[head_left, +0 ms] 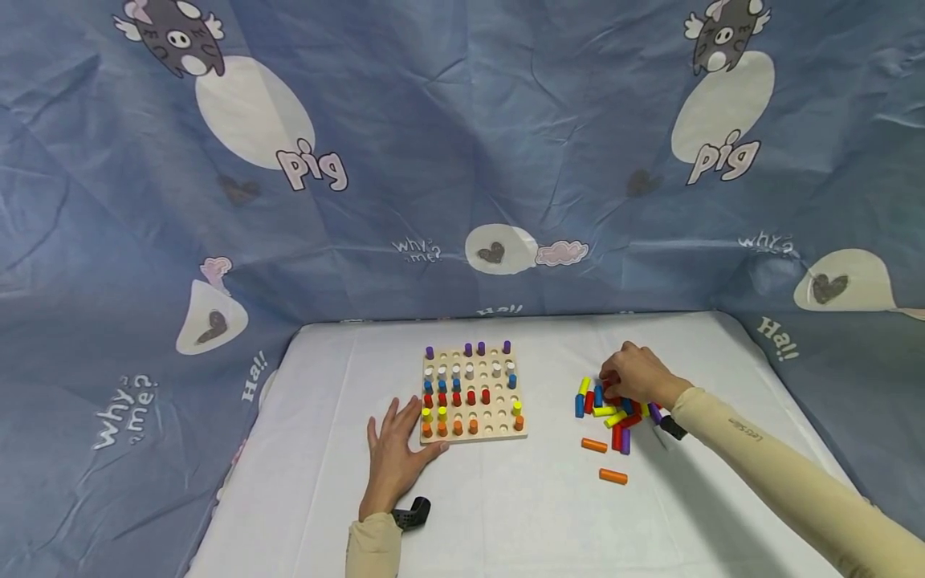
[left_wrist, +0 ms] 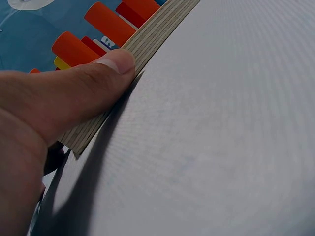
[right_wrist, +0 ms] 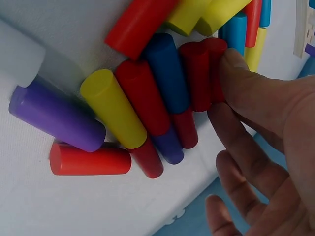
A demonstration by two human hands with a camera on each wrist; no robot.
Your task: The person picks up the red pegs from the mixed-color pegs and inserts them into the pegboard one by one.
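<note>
A light wooden pegboard (head_left: 491, 438) lies on the white table, with purple, white, blue, red, yellow and orange pegs standing in rows and several holes bare. My left hand (head_left: 393, 459) rests at its front left corner, fingers spread along the left side. In the left wrist view the thumb (left_wrist: 93, 81) lies against the board's layered edge. To the right, my right hand (head_left: 639, 375) reaches into a pile of loose pegs. Its thumb and index finger pinch a red peg (right_wrist: 216, 66), which stands close beside another red peg (right_wrist: 195, 73).
Blue, yellow, red and purple pegs lie bunched around the right hand, some touching. Two orange pegs, one farther back (head_left: 594, 445) and one nearer (head_left: 613, 477), lie apart in front. A blue printed cloth (head_left: 433, 160) hangs behind the table.
</note>
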